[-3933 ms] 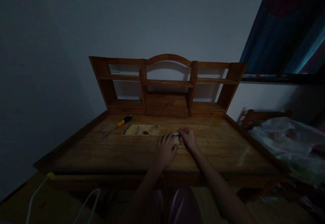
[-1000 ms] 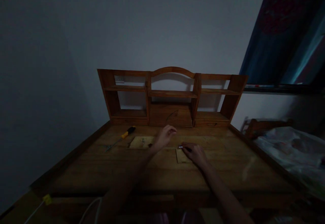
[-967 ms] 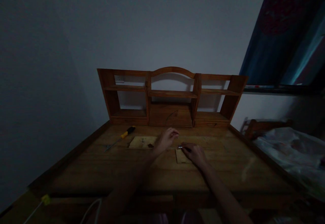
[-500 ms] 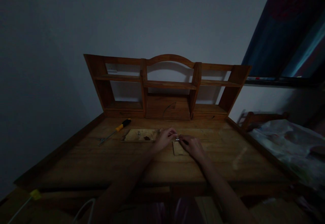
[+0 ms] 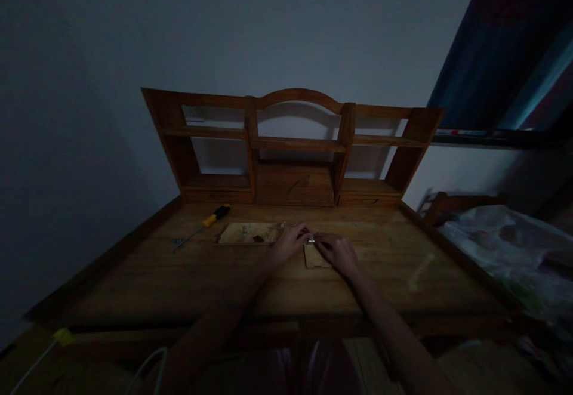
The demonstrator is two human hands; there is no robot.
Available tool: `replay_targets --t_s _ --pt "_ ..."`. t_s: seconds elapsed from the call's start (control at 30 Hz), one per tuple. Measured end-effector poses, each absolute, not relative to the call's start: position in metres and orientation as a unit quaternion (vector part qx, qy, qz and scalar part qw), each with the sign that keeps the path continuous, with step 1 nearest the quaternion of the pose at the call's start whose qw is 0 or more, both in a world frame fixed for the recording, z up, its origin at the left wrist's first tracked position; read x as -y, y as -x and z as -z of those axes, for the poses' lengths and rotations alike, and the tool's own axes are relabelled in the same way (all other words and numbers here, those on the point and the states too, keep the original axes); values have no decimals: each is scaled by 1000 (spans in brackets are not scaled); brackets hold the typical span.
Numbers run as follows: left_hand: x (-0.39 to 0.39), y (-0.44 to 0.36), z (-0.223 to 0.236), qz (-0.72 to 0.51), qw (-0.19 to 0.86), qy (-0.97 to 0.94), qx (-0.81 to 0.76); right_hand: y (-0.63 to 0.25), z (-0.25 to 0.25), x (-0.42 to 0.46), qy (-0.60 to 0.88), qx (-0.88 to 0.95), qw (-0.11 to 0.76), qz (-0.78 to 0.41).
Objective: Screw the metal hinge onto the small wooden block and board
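My left hand (image 5: 290, 241) and my right hand (image 5: 336, 249) meet over the middle of the wooden desk (image 5: 250, 281). Between their fingertips glints a small shiny metal piece (image 5: 311, 241), too small and dim to name. Both hands are closed, fingers pinched around it. Beneath it lies a small square wooden piece (image 5: 316, 258), partly covered by my right hand. Just left of my left hand is a longer pale board (image 5: 248, 234) with dark stains and a ragged left end.
A yellow and black screwdriver (image 5: 209, 221) lies to the left, small metal bits (image 5: 178, 242) by its tip. A wooden shelf unit (image 5: 298, 144) stands along the back. Clear plastic covering (image 5: 496, 246) is at the right, and a white cable (image 5: 152, 359) at the lower left.
The view has shifted slightly. Both hands stay at the small metal piece, with little finger movement. Nothing has been let go.
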State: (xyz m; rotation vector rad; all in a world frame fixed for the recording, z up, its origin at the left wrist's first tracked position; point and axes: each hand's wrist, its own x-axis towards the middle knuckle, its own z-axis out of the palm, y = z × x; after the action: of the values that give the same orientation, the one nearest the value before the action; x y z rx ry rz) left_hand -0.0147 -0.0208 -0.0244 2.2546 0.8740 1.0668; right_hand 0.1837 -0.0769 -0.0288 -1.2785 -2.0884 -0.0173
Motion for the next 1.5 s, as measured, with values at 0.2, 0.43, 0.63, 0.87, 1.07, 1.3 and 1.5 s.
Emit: replay_targets --t_s 0.2,0.43,0.63,0.87,1.07,1.3,1.5 --pt "19 15 28 -382 216 -837 -327 -182 28 77 491 801 341 5" --pt "21 15 27 -362 193 -859 -305 -183 29 77 491 804 336 -3" --pt "22 14 27 -357 195 -859 -311 -182 28 78 491 804 336 -8" --pt "22 12 24 -363 206 -850 -321 -183 28 77 491 804 336 -6" --pt "22 9 29 -371 182 -844 -342 -182 30 76 495 800 338 8" --pt "22 9 30 -362 188 -844 -348 -183 32 75 503 798 332 8" --pt "20 9 31 -368 199 -840 -345 -183 31 75 506 797 329 8"
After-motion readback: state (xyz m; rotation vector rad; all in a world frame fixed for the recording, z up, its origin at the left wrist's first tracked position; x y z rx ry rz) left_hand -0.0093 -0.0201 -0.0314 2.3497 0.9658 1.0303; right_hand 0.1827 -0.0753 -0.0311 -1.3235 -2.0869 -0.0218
